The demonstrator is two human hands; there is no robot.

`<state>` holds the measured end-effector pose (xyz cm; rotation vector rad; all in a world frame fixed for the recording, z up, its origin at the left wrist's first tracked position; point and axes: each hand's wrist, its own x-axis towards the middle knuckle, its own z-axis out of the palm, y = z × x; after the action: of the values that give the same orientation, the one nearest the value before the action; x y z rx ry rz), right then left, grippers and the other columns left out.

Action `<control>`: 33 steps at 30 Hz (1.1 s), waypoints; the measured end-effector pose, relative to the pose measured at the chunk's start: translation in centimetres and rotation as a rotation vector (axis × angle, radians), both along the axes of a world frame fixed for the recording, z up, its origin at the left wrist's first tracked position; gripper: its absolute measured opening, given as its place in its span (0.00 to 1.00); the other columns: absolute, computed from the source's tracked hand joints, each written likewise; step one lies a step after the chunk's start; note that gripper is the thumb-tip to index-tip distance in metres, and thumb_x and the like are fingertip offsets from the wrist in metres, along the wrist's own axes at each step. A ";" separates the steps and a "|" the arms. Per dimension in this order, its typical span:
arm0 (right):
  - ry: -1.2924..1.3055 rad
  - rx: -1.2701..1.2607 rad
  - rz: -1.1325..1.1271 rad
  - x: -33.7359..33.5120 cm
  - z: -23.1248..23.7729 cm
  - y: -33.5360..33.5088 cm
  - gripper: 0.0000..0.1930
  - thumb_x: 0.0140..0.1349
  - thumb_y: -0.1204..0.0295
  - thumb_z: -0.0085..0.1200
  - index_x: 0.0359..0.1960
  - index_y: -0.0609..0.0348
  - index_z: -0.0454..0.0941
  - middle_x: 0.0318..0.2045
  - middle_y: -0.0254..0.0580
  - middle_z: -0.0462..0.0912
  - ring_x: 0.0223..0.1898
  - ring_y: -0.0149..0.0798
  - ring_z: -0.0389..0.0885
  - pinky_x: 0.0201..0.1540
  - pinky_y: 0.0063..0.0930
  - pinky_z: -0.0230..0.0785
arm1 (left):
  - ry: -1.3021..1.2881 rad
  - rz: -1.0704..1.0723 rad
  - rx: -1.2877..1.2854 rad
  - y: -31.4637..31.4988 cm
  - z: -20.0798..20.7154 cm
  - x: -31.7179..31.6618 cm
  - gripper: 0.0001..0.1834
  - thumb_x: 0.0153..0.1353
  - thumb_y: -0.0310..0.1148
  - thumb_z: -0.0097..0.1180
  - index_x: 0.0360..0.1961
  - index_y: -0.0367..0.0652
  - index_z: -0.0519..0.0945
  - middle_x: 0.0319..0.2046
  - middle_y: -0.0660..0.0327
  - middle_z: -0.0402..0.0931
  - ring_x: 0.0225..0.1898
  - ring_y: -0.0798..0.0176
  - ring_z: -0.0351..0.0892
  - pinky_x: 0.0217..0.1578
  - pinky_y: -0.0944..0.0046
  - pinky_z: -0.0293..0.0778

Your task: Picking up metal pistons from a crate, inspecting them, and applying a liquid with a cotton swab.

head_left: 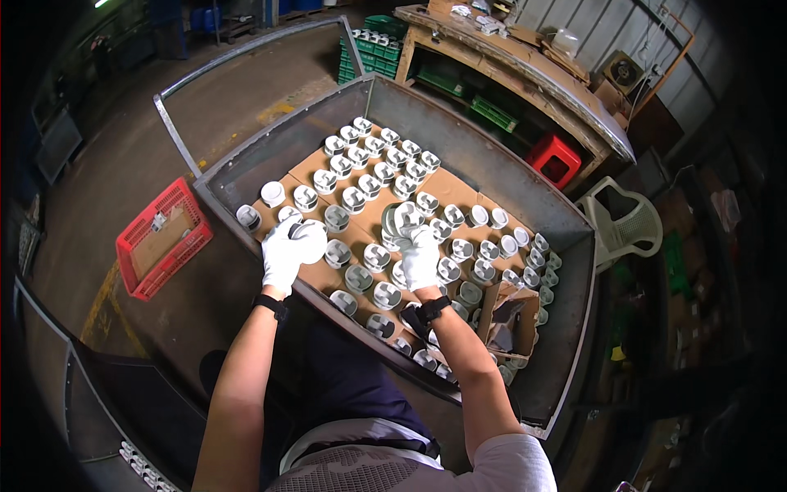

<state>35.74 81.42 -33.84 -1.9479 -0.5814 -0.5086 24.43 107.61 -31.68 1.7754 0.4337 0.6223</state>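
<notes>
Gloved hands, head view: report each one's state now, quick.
Left hand: closed, holding a round pale metal part.
Right hand: closed, holding at least one metal piston.

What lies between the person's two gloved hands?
In the head view, several metal pistons on brown cardboard lie between the left hand and the right hand.

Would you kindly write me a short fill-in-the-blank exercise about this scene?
1. The gloves on the left hand and right hand are ____.
2. The cardboard under the metal pistons is coloured ____.
3. The perforated basket left of the metal bin is coloured ____.
4. The pale plastic chair stands on the picture's ____ side.

Missing words: white; brown; red; right.
</notes>
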 end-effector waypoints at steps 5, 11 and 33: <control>-0.071 -0.028 0.142 0.1 0.4 -1.1 0.08 0.51 0.79 0.60 0.35 0.61 0.81 0.31 0.47 0.83 0.33 0.49 0.81 0.37 0.33 0.74 | 0.023 0.006 0.024 0.0 -0.1 0.1 0.31 0.47 0.32 0.72 0.55 0.37 0.81 0.46 0.54 0.82 0.45 0.60 0.82 0.47 0.61 0.80; -0.032 -0.139 0.187 0.0 0.4 -2.3 0.06 0.58 0.83 0.58 0.37 0.63 0.80 0.33 0.41 0.83 0.34 0.37 0.81 0.38 0.28 0.75 | 0.024 0.012 0.019 -0.6 0.8 -0.1 0.31 0.47 0.31 0.72 0.55 0.38 0.81 0.46 0.54 0.82 0.46 0.60 0.82 0.48 0.61 0.80; 0.300 0.003 0.442 -0.1 0.8 -3.6 0.07 0.64 0.80 0.57 0.43 0.63 0.81 0.39 0.37 0.83 0.38 0.28 0.79 0.41 0.23 0.74 | -0.029 0.014 0.079 0.8 -1.9 0.4 0.28 0.49 0.31 0.70 0.54 0.39 0.81 0.47 0.51 0.83 0.48 0.56 0.83 0.51 0.59 0.78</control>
<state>35.64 77.86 -33.08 -1.7751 -0.7841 0.0597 24.87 108.45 -33.58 1.8369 0.4067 0.6828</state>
